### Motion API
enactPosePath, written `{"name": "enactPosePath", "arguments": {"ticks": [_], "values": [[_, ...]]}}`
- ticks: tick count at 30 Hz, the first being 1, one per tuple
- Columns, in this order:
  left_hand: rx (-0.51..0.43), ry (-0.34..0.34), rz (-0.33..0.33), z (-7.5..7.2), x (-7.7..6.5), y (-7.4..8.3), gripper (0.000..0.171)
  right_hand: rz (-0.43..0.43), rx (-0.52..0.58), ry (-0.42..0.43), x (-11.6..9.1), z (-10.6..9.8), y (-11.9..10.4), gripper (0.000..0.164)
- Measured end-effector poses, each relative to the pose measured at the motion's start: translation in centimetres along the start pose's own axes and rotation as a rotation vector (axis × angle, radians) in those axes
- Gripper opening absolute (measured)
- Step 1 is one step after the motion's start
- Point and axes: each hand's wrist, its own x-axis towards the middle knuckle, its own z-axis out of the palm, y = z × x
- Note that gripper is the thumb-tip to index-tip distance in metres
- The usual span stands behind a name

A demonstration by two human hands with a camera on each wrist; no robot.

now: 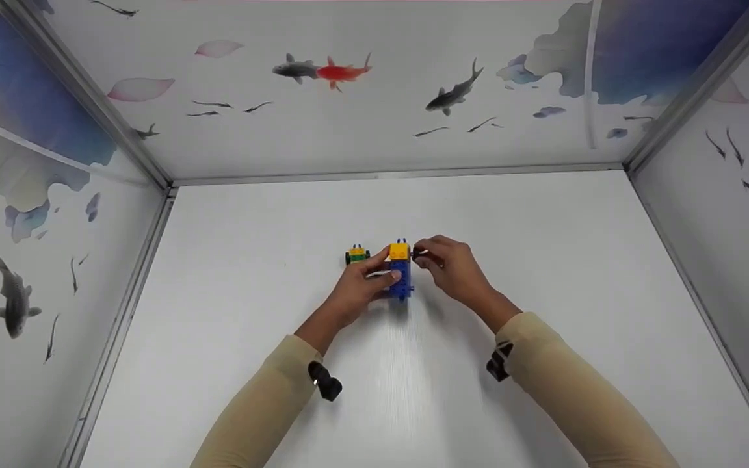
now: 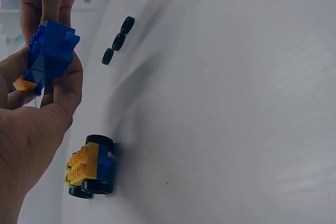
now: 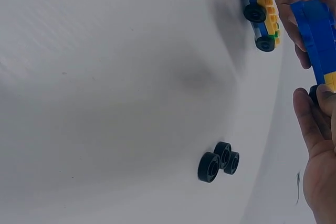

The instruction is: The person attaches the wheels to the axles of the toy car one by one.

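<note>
My left hand (image 1: 356,290) grips a toy car body of building blocks, its long part blue (image 1: 402,281) and one end yellow (image 1: 399,251). The body is held above the white table. At the right side of its yellow end, my right hand (image 1: 458,268) pinches a small black wheel (image 1: 417,253) between thumb and fingers. In the right wrist view this wheel (image 3: 313,94) sits close against the body; whether it is seated on the axle cannot be told. Fingers cover much of the body in the left wrist view (image 2: 52,48).
A second block car (image 2: 86,166), yellow, green and blue with black wheels, stands on the table left of the held body. Three loose black wheels (image 3: 210,167) lie together on the table, hidden in the head view. Printed walls (image 1: 374,143) enclose the white table (image 1: 251,260).
</note>
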Motion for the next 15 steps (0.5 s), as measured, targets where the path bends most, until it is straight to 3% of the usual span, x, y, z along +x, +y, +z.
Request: {"name": "enactPosePath", "arguments": {"ticks": [6,15], "values": [[0.081,0.028,0.012,0.5,-0.2,0.0,0.074,-0.002,-0.011,-0.006,-0.1,0.1,0.0,0.021],[0.102,0.033,0.012,1.3,-0.5,0.4,0.073,-0.018,-0.061,-0.025,-0.2,-0.3,-0.3,0.024]]}}
